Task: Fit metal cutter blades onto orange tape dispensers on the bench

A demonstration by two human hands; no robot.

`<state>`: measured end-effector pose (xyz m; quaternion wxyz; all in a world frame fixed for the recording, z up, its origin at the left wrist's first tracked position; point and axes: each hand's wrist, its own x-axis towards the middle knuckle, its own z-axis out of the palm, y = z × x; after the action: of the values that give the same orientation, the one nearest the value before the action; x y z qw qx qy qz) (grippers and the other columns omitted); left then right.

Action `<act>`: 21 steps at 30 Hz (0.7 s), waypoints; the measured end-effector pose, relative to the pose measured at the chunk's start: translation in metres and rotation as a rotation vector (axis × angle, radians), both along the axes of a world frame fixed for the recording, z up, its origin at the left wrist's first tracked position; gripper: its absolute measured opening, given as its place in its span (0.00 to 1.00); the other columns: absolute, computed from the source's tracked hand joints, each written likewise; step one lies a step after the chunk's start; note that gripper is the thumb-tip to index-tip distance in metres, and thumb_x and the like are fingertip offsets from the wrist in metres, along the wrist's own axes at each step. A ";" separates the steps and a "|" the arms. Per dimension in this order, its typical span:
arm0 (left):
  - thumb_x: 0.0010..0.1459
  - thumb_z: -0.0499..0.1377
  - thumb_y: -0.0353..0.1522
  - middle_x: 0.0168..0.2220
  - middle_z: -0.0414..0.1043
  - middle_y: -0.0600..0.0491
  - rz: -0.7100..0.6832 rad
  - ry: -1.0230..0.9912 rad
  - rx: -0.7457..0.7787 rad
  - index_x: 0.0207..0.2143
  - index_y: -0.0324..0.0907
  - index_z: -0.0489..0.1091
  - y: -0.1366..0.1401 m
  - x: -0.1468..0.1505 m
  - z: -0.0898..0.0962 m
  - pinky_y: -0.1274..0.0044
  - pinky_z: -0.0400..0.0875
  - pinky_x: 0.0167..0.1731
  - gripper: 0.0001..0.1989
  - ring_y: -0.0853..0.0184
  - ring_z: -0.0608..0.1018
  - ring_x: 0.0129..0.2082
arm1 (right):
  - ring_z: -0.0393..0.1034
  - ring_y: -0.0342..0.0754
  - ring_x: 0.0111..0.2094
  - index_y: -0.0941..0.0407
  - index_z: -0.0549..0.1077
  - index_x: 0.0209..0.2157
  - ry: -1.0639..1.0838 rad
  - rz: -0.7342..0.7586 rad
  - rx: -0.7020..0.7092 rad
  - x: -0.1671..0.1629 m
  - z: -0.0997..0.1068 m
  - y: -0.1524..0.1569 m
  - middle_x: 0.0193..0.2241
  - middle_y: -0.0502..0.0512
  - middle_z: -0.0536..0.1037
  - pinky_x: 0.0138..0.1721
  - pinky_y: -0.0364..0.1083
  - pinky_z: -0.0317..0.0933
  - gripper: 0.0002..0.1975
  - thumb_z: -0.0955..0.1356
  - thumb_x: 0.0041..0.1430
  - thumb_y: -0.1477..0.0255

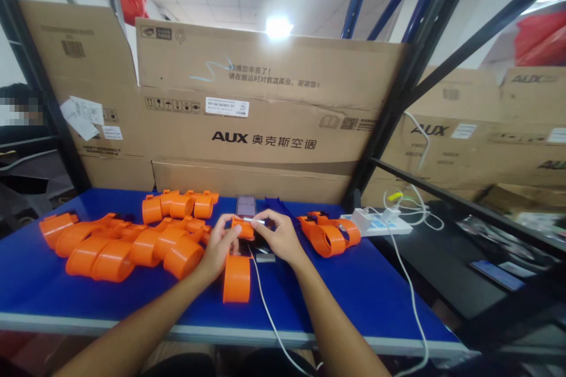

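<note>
Gripping an orange band [242,229] in left hand [220,245], pinching a white piece [248,220], perhaps a plug, in right hand [279,237]; could slip from snagging the cable [261,291] below both.

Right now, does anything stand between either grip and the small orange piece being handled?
Nothing visible does: the left grip holds the small orange piece, and the right grip is at its right end. The white cable runs below in the picture, not between them.
</note>
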<state>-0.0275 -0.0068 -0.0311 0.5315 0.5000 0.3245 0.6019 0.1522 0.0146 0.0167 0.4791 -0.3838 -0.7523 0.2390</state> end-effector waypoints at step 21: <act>0.51 0.67 0.48 0.24 0.75 0.59 -0.012 -0.153 -0.092 0.47 0.46 0.62 -0.002 -0.003 0.005 0.81 0.60 0.17 0.28 0.73 0.66 0.13 | 0.61 0.53 0.44 0.53 0.78 0.34 -0.692 0.028 0.182 0.032 0.003 -0.023 0.40 0.55 0.70 0.45 0.51 0.57 0.05 0.70 0.55 0.75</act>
<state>-0.0303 -0.0084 -0.0264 0.5806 0.4295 0.3076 0.6196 0.1847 -0.0086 0.0197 0.2250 -0.3873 -0.8934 0.0334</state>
